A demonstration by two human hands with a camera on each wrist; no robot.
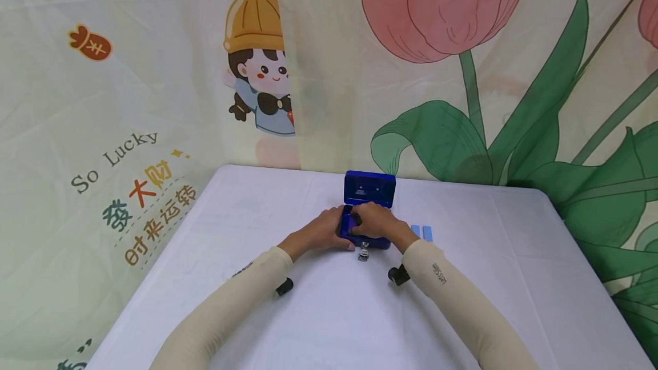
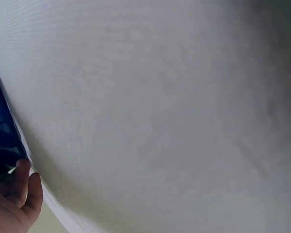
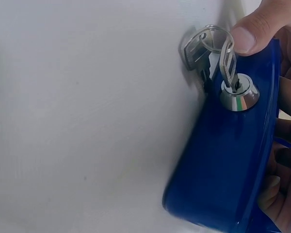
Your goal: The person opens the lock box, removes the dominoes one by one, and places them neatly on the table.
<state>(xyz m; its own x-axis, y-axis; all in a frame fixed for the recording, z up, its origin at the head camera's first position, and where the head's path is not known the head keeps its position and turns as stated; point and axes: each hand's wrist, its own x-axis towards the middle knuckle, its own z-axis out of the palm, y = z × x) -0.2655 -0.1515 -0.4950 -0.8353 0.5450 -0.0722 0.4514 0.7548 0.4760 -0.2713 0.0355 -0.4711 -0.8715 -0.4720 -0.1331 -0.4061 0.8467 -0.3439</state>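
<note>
A small blue cash box (image 1: 379, 242) stands on the table with its lid (image 1: 369, 188) raised. My left hand (image 1: 325, 230) holds the box at its left end, its thumb against the front. Over the opening, my right hand (image 1: 378, 220) reaches in with bent fingers; the fingertips are partly hidden, and whether they pinch anything is unclear. A dark piece and a purplish patch show by those fingers. In the right wrist view, one key stands in the round silver lock (image 3: 240, 99), and another key (image 3: 198, 54) hangs from the same ring.
Two light blue flat strips (image 1: 421, 233) lie on the white table (image 1: 329, 324) to the right of the box, near the right forearm. A printed cloth (image 1: 334, 73) hangs close behind the table's back edge. Black wrist-camera mounts (image 1: 398, 275) sit under the forearms.
</note>
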